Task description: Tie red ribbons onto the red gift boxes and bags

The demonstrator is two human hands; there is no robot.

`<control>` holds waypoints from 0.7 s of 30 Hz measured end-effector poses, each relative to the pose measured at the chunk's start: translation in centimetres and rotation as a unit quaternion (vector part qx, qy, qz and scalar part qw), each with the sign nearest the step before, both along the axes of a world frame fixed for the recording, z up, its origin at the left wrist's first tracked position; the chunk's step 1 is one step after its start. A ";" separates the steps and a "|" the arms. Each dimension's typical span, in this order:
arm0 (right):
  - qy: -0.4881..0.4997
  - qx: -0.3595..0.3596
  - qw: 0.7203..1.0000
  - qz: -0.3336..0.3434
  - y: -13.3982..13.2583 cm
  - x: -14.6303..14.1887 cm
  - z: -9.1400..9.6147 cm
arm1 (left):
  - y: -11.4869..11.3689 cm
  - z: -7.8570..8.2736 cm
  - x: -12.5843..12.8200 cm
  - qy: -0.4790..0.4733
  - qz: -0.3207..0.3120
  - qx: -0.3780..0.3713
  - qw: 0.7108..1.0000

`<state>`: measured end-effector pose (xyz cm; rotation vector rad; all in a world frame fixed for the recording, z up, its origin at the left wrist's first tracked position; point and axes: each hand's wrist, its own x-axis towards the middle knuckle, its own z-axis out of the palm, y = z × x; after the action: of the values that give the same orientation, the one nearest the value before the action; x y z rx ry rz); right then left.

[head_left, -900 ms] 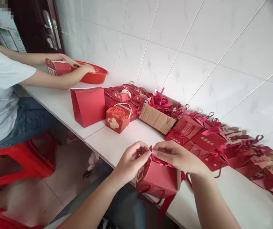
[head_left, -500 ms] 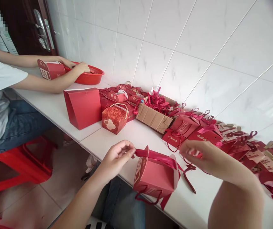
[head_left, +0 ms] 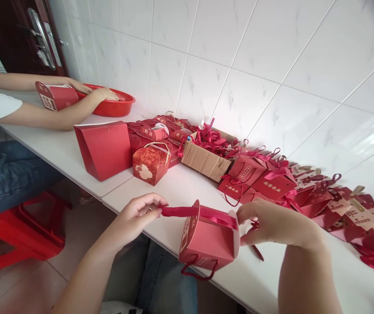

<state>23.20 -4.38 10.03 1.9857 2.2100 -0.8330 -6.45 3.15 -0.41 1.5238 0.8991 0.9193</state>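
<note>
A red gift box (head_left: 206, 248) with rounded end flaps and a cord handle stands near the table's front edge. A dark pink satin ribbon (head_left: 180, 212) runs across its top and through the left end flap. My left hand (head_left: 137, 218) pinches the ribbon's end between thumb and fingertips, left of the box, drawing it nearly straight. My right hand (head_left: 272, 224) curves beside the right end flap, thumb and fingers apart, fingertips close to the flap; whether they touch it I cannot tell. Part of a dark red strip (head_left: 258, 252) shows on the table below that hand.
Behind stand a cardboard carton (head_left: 204, 161) full of ribbons, a patterned box (head_left: 150, 163) and a plain red box (head_left: 104, 150). Finished-looking boxes (head_left: 276, 183) line the white tiled wall. At the left, another person's hands (head_left: 103, 93) reach into a red basin (head_left: 116, 109).
My left hand has moved left, pulling more ribbon out of the left flap. The tail hanging at the box's front right is gone. My right hand has come down to the right flap.
</note>
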 end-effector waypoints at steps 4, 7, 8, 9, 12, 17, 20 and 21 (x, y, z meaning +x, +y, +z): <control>0.026 0.014 0.999 0.026 0.7 -0.5 0.1 | 0.8 -0.7 -0.4 0.058 0.024 0.026 0.998; 0.035 0.018 0.999 0.036 0.9 -0.5 0.0 | 1.3 -1.1 -1.0 0.102 0.026 0.048 0.993; 0.037 0.016 0.998 0.039 1.0 -0.4 0.0 | 1.4 -1.2 -1.3 0.116 0.029 0.051 0.991; 0.039 0.015 0.998 0.041 1.0 -0.4 0.0 | 1.5 -1.3 -1.5 0.131 0.035 0.052 0.989; 0.040 0.012 0.998 0.048 1.0 -0.3 -0.1 | 1.7 -1.5 -1.8 0.189 0.083 0.048 0.977; 0.046 0.004 0.997 0.056 1.1 -0.3 -0.3 | 0.9 -0.9 -0.7 0.187 0.172 0.116 0.960; 0.046 0.003 0.997 0.055 1.0 -0.2 -0.3 | -0.1 0.1 0.1 0.149 0.077 0.122 0.978; 0.047 0.006 0.997 0.054 0.9 0.0 -0.2 | -0.5 0.2 0.3 0.150 0.029 0.123 0.980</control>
<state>23.17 -3.47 9.81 1.8502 2.3533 -0.9193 -6.18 2.69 -0.18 1.8938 1.0801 0.8817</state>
